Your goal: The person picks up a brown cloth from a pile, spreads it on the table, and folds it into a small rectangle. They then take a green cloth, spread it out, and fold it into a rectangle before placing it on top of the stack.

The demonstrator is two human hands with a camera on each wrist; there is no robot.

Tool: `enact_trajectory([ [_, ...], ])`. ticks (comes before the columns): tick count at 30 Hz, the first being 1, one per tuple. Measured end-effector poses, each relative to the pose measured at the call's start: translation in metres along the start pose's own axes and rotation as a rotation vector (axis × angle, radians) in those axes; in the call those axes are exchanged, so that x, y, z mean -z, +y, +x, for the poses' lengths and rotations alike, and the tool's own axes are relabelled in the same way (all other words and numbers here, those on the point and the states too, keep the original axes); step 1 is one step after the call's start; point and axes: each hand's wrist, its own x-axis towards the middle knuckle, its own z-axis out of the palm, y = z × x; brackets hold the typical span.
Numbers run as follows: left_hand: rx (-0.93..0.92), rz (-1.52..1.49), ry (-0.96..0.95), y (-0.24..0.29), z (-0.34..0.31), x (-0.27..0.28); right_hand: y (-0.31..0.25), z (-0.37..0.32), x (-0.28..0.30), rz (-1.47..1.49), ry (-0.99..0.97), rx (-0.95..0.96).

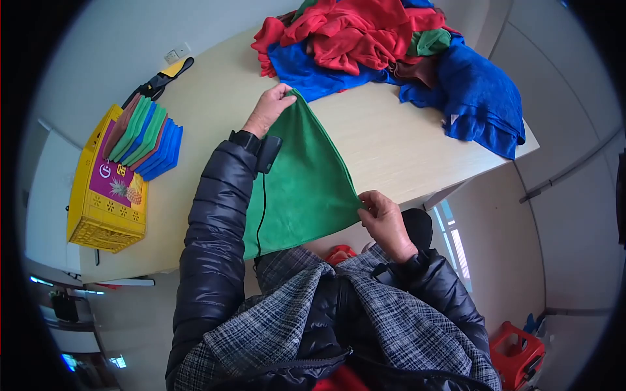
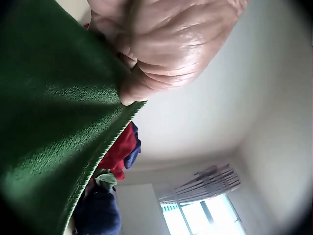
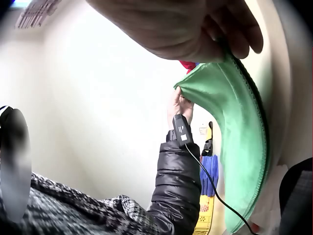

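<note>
A green cloth [image 1: 303,176] with a stitched edge hangs stretched between my two hands, over the table's near edge. My left hand [image 1: 268,109] pinches its upper corner between thumb and fingers, seen close up in the left wrist view, where the cloth [image 2: 54,112] gathers in creases toward the thumb. Lower and to the right, my right hand [image 1: 385,221] pinches another corner by the table edge. In the right wrist view the cloth [image 3: 239,132] bows between that hand [image 3: 195,29] and the left one.
A heap of red cloths [image 1: 358,32] and blue cloths [image 1: 479,91] lies at the table's back. On the left, folded cloths [image 1: 147,137] lean in a row on a yellow crate [image 1: 107,215], beside a black and yellow strap [image 1: 160,78]. A red plastic stool [image 1: 515,355] stands at lower right.
</note>
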Motion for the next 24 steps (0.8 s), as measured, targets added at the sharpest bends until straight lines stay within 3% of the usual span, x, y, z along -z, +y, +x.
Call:
enact_trajectory([
  [9, -0.383, -0.163, 0.331, 0.175, -0.133, 0.112, -0.165, 0.005, 0.025, -0.103, -0.056, 0.488],
  [14, -0.475, -0.161, 0.378, 0.198, -0.189, 0.146, -0.232, -0.003, 0.014, 0.111, -0.284, 0.358],
  [18, -0.469, -0.109, 0.425, 0.197, -0.218, 0.175, -0.253, -0.013, -0.017, -0.199, -0.323, 0.588],
  [22, -0.452, 0.149, 0.669, 0.208, -0.238, 0.199, -0.262, -0.026, -0.047, -0.005, -0.438, 0.512],
  [24, -0.431, 0.173, 0.664, 0.223, -0.241, 0.214, -0.27, -0.037, -0.063, 0.119, -0.56, 0.331],
])
